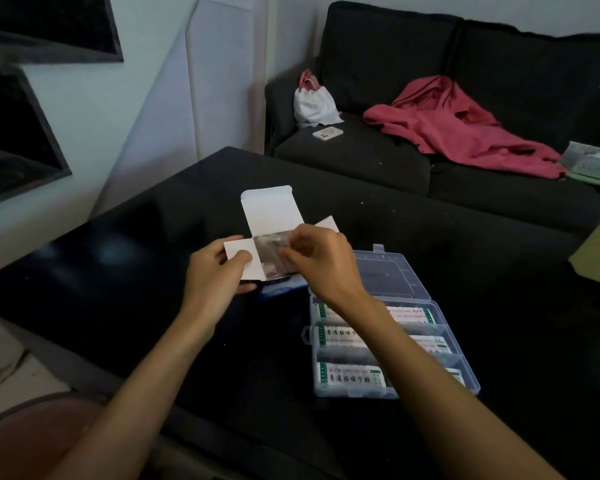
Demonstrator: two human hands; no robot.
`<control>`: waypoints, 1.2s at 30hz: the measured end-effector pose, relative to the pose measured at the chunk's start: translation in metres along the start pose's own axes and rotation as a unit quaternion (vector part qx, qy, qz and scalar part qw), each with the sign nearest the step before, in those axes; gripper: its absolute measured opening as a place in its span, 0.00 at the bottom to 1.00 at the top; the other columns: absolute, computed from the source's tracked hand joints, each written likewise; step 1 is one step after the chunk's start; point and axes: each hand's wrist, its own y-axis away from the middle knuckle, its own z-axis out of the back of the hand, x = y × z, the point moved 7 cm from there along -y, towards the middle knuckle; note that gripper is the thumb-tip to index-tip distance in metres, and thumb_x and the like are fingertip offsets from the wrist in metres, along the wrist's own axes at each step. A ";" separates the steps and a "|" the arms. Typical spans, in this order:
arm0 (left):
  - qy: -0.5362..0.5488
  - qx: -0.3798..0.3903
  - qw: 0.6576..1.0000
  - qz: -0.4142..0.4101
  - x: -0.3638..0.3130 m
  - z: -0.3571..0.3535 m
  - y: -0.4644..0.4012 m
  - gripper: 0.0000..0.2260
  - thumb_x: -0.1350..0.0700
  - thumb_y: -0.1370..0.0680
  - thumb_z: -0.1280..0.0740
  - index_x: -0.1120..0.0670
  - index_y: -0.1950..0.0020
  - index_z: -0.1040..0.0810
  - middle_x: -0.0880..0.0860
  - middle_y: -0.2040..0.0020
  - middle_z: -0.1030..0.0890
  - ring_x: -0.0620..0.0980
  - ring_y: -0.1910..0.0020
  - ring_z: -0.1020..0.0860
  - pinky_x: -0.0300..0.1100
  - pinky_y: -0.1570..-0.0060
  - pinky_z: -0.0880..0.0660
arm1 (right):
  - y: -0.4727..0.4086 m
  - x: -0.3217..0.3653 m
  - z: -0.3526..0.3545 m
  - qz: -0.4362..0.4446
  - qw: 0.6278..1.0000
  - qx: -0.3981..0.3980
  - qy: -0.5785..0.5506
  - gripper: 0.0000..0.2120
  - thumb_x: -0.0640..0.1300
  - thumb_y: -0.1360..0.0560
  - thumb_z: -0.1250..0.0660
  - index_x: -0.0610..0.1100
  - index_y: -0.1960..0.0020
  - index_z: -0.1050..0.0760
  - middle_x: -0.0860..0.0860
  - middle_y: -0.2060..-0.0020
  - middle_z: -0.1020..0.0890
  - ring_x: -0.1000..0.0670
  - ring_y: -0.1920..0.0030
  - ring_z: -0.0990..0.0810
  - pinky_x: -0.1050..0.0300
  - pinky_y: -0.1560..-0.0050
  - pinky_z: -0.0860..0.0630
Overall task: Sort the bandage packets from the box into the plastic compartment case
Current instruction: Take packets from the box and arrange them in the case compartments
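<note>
White cardboard box (271, 216), one, flaps spread, in left hand (215, 271) grip; right hand (321, 261) pinches its contents; three packet rows fill compartment case (461, 368).

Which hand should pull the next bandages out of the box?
Probably the right hand. Its fingers are already at the open mouth of the box, and the plastic case lies on its side. The left hand holds the box steady.
</note>
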 end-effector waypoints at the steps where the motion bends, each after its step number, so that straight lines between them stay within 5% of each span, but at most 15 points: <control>1: 0.019 -0.005 1.000 0.001 -0.001 0.001 -0.001 0.14 0.63 0.23 0.36 0.57 0.38 0.25 0.52 0.50 0.19 0.43 0.58 0.21 0.32 0.71 0.24 | -0.002 -0.003 0.001 -0.024 0.999 -0.012 -0.033 0.04 0.43 0.27 0.30 0.43 0.54 0.20 0.49 0.56 0.16 0.53 0.55 0.18 0.52 0.55 0.19; 7: 0.001 -0.059 0.998 -0.012 0.001 0.013 -0.007 0.24 0.59 0.23 0.33 0.56 0.28 0.33 0.54 0.42 0.20 0.45 0.54 0.21 0.33 0.70 0.28 | -0.002 -0.015 0.009 -0.187 0.936 -0.065 -0.290 0.04 0.43 0.26 0.31 0.43 0.53 0.22 0.48 0.57 0.16 0.56 0.60 0.16 0.66 0.64 0.21; 12: 0.001 -0.062 0.998 -0.016 0.002 0.011 -0.011 0.24 0.58 0.22 0.34 0.57 0.26 0.36 0.56 0.41 0.21 0.48 0.49 0.22 0.35 0.62 0.26 | 0.007 -0.019 0.009 -0.265 0.874 -0.053 -0.405 0.08 0.45 0.26 0.32 0.42 0.49 0.21 0.49 0.56 0.16 0.55 0.58 0.16 0.65 0.63 0.21; 17: -0.060 -0.093 0.994 -0.013 0.000 0.015 -0.011 0.26 0.51 0.22 0.35 0.55 0.26 0.38 0.54 0.32 0.28 0.49 0.35 0.28 0.45 0.36 0.31 | 0.017 -0.025 0.026 -0.271 0.857 -0.059 -0.436 0.08 0.45 0.26 0.32 0.43 0.49 0.21 0.47 0.54 0.16 0.53 0.55 0.16 0.62 0.59 0.21; 20: -0.178 -0.182 0.957 -0.140 -0.032 0.023 0.007 0.24 0.49 0.22 0.36 0.55 0.28 0.35 0.54 0.31 0.31 0.50 0.33 0.33 0.48 0.35 0.33 | 0.029 -0.032 0.045 -0.272 0.878 -0.036 -0.393 0.09 0.45 0.26 0.33 0.43 0.48 0.21 0.47 0.54 0.16 0.52 0.55 0.16 0.61 0.56 0.20; 22: -0.164 -0.189 0.934 -0.254 -0.058 0.018 0.027 0.17 0.52 0.22 0.35 0.54 0.34 0.29 0.53 0.37 0.29 0.47 0.40 0.30 0.39 0.45 0.29 | 0.040 -0.037 0.058 -0.282 0.885 -0.011 -0.371 0.09 0.46 0.26 0.32 0.43 0.48 0.21 0.48 0.55 0.15 0.52 0.55 0.16 0.61 0.57 0.20; 25: -0.088 -0.064 0.962 -0.252 -0.070 -0.017 0.047 0.10 0.53 0.21 0.37 0.51 0.40 0.26 0.44 0.46 0.25 0.39 0.51 0.26 0.25 0.60 0.28 | 0.059 -0.045 0.079 -0.290 0.891 0.008 -0.349 0.09 0.47 0.26 0.32 0.45 0.47 0.21 0.50 0.59 0.15 0.52 0.57 0.15 0.63 0.61 0.21; 29: -0.059 0.213 0.972 -0.082 -0.049 -0.088 0.067 0.16 0.46 0.21 0.40 0.44 0.34 0.31 0.33 0.50 0.28 0.33 0.49 0.28 0.28 0.56 0.30 | 0.076 -0.047 0.095 -0.286 0.894 0.033 -0.343 0.08 0.46 0.26 0.32 0.45 0.49 0.20 0.49 0.59 0.15 0.51 0.56 0.16 0.61 0.59 0.21; 33: -0.027 0.389 0.918 0.074 -0.025 -0.136 0.087 0.16 0.49 0.20 0.42 0.48 0.32 0.31 0.48 0.45 0.20 0.46 0.46 0.21 0.46 0.42 0.25 | 0.087 -0.049 0.102 -0.270 0.910 0.003 -0.314 0.08 0.45 0.28 0.31 0.44 0.50 0.19 0.49 0.58 0.15 0.52 0.57 0.16 0.63 0.61 0.22; 36: -0.024 0.419 0.901 0.106 -0.018 -0.151 0.091 0.13 0.52 0.19 0.43 0.51 0.36 0.28 0.52 0.47 0.19 0.48 0.46 0.21 0.43 0.44 0.24 | 0.093 -0.056 0.106 -0.263 0.917 -0.034 -0.298 0.08 0.45 0.28 0.31 0.44 0.50 0.19 0.50 0.58 0.15 0.53 0.58 0.16 0.65 0.63 0.22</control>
